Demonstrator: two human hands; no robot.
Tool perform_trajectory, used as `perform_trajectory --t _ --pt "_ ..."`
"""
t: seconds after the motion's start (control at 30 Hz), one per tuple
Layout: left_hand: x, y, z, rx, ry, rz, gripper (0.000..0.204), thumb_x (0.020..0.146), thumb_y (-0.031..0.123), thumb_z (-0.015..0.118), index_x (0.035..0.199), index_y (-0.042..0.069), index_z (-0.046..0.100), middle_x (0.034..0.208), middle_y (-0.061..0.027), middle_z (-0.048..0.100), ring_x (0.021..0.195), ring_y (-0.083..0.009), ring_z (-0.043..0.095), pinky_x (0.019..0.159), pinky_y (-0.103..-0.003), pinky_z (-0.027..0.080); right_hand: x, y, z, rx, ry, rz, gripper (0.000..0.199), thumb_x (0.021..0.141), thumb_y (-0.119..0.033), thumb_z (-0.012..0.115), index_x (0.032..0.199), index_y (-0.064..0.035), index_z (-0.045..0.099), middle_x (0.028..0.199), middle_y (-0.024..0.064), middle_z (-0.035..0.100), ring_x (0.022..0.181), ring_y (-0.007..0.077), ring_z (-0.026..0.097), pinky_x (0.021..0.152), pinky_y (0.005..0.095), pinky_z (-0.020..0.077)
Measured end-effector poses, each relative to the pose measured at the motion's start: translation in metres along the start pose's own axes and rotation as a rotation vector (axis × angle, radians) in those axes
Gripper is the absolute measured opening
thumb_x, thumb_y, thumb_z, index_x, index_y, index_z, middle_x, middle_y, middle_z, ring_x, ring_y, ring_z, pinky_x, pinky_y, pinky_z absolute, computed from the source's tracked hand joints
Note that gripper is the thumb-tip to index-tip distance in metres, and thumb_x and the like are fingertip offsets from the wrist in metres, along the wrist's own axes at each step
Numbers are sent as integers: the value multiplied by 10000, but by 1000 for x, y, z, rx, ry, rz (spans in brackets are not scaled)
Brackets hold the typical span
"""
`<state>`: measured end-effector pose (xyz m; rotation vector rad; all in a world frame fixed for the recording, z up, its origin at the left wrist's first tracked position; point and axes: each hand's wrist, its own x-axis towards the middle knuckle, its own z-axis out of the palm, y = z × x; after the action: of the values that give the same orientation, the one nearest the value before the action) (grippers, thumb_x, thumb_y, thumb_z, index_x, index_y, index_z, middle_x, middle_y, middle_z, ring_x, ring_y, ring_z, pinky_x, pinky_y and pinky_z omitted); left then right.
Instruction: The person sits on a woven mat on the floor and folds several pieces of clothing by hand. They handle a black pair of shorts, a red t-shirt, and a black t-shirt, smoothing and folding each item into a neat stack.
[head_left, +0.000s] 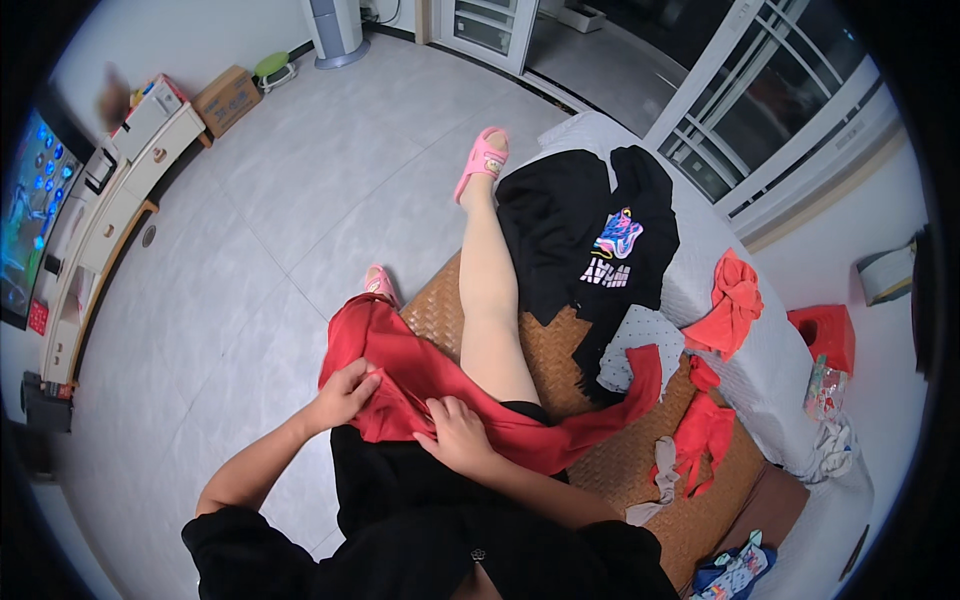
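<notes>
Your two hands work a red garment (pixel 420 385) that lies draped over your lap and left knee, its far end trailing right across the woven mat (pixel 560 360) you sit on. Your left hand (pixel 345 392) is closed around a bunched fold at the garment's near left edge; your right hand (pixel 455 435) lies just beside it, fingers curled and pinching the cloth near the middle, so both hands are clamped on the same fabric and sit close together without touching. Your right leg stretches forward over the mat, its foot in a pink sandal (pixel 482 160) resting on the grey tiled floor (pixel 300 200); a second pink sandal (pixel 378 285) shows just above the garment's far edge. To the right of your leg a black shirt with a coloured print (pixel 590 230) is spread across the mat and onto a pale grey cushion (pixel 770 370). On that cushion lies a crumpled orange-red cloth (pixel 735 305), and further red pieces (pixel 705 430) lie on the mat below it, beside what appears to be a beige sock (pixel 662 480), though it is too small to tell for certain. A red box (pixel 825 335) stands near the wall at right.
</notes>
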<state>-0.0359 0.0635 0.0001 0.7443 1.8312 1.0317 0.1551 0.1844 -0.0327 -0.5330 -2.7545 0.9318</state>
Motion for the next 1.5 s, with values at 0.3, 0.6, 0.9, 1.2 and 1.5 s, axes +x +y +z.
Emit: perform_trajectory --t 0.3,0.6,0.9,1.2,1.5 --pt "-21 217 -36 -667 159 436 87 912 171 486 876 93 485 872 17 532 793 -61 499 728 -228 419 29 -11 -164 243 293 77 306 674 23 551 972 -41 535 948 158 537 895 374 537 764 395 463" --pt "-36 329 -52 -774 -65 760 185 937 189 422 994 29 492 899 -45 579 795 -99 574 713 -251 485 13 9 -267 595 266 -23 347 813 30 560 1137 -9 443 1027 93 510 998 135 529 848 270 462" --pt "-61 342 -27 -633 -367 642 155 919 166 472 936 14 496 843 -68 589 728 -106 579 657 -245 489 76 -40 -241 574 113 -334 225 771 1 587 995 11 570 960 144 590 894 252 604 783 296 476" --pt "-60 338 -26 -715 -190 626 186 940 230 446 864 63 480 761 -14 550 653 -84 537 597 -244 477 46 -35 -232 777 127 -411 176 840 -86 601 994 -11 557 977 75 561 759 87 560 648 241 455" --pt "-50 347 -52 -308 -223 830 188 833 88 620 979 49 507 851 -10 572 756 -66 542 692 -226 466 47 -11 -330 1079 352 117 66 896 -137 532 922 -78 545 838 -6 554 763 87 543 711 270 480"
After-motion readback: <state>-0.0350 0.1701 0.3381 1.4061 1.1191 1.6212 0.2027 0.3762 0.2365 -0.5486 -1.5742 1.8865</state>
